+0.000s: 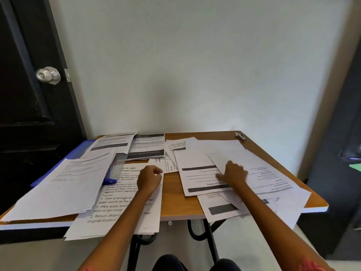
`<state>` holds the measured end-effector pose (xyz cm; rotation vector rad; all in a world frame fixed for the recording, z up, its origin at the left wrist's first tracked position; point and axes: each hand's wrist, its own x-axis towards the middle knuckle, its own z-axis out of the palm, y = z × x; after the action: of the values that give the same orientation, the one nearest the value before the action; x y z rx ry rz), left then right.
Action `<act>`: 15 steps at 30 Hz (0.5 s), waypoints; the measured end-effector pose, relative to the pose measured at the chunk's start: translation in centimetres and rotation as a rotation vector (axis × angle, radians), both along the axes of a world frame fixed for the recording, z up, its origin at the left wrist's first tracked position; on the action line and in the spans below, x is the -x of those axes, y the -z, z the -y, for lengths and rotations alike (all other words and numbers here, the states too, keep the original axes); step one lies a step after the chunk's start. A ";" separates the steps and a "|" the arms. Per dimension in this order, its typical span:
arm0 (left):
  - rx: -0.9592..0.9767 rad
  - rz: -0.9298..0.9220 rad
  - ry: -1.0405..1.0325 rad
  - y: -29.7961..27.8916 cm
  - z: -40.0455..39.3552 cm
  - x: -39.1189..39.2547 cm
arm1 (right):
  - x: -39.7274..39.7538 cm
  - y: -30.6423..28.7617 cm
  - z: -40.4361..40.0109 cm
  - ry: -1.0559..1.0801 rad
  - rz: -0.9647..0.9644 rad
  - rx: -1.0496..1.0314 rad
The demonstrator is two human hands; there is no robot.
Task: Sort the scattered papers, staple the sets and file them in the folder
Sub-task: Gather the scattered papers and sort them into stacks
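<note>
Printed white paper sheets (125, 208) lie scattered over a small wooden table (175, 194) with a pale edge, several overhanging its near rim. The nearest sheet carries large numbered lines of text, partly covered by the person's left forearm. On its upper part rests the left hand (149, 178), fingers curled into a loose fist; whether that grip pinches the sheet's edge or holds nothing I cannot tell.

To the right, the right hand (233, 173) lies flat with fingers spread, pressing on an overlapping pile of white sheets with dark grey bars (199, 173); its grip is wide and closes on nothing. Lower sheets in that pile show only their corners.

At the left, a flat blue plastic folder (78, 148) lies under more papers, only its edge and a near corner showing. Farther back, sheets with black header bands (148, 145) lie near the wall; their print is too small to read. At the far right corner of the table sits a small silver stapler (240, 136), well apart from both hands and hard to make out.
</note>
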<state>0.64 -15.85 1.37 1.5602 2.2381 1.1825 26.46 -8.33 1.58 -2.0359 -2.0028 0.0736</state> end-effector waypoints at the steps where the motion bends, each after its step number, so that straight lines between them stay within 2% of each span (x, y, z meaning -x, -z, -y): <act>1: -0.005 0.000 0.014 -0.1 -0.3 -0.4 | -0.3 0.2 0.0 -0.005 0.007 0.044; 7: -0.006 0.020 0.074 -0.1 -0.8 -1.6 | 1.2 -1.0 0.3 -0.195 0.263 0.008; 9: -0.019 0.044 0.087 -0.1 -0.8 -1.5 | 1.2 -1.3 0.5 -0.221 0.275 -0.040; 12: -0.038 0.271 0.087 -0.5 -0.8 -0.8 | 0.7 -2.2 0.5 -0.215 0.031 -0.321; 15: -0.105 0.644 0.009 -1.4 -0.4 -0.4 | 0.9 -3.3 0.1 -0.365 -0.468 -0.633</act>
<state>1.08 -15.45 2.78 1.0063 1.7622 1.5441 25.55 -8.42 4.88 -1.1330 -1.7676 -0.0117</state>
